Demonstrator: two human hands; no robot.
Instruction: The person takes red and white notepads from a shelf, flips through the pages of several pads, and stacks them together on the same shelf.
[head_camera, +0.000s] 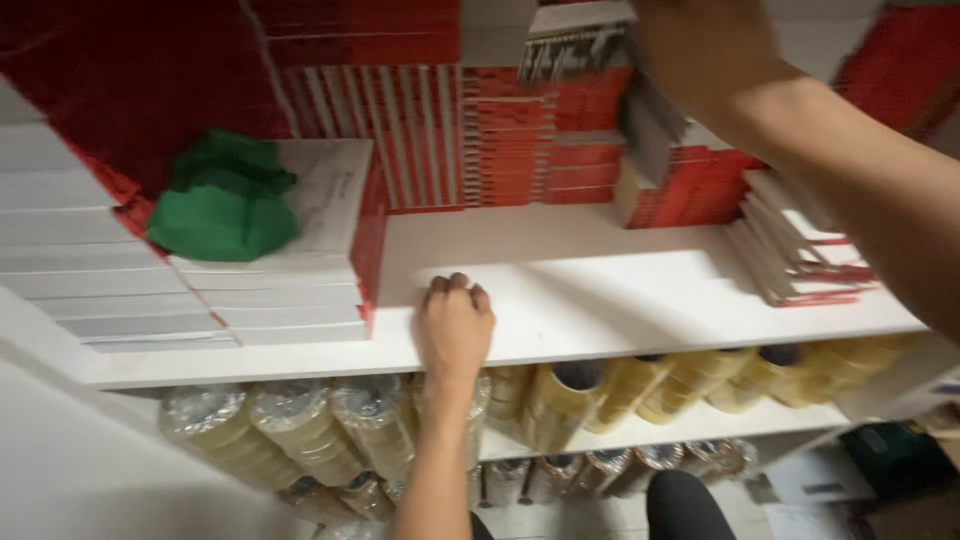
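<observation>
Gripping a stack of thin booklets (655, 125) from above, the right hand (700, 50) sits at the top of the view, its fingers wrapped around the upper end of the bundle; the picture is blurred there, so the exact finger hold is hard to read. The booklets show pale page edges and a grey face, and they hang tilted above the back of the white shelf (600, 290), just in front of the red stacks (510, 135) that line the rear of that shelf. The right forearm runs from the hand down to the right edge of the view.

Lower on the same shelf, the left hand (455, 325) rests at the front edge, fingers curled into a loose fist with the knuckles on the board, holding nothing. Its forearm drops straight down past the shelf's front lip.

To the left of that hand on the shelf stands a pile of white books (285, 290) with red spines, and a crumpled green cloth (225, 200) lies on top of it. At the right end of the shelf a leaning pile of white and red booklets (800, 250) fans outward.

Under the shelf, rolls of clear tape (300, 425) in plastic wrap fill the left part of the lower level, and yellowish tape rolls (640, 385) fill the right part.
</observation>
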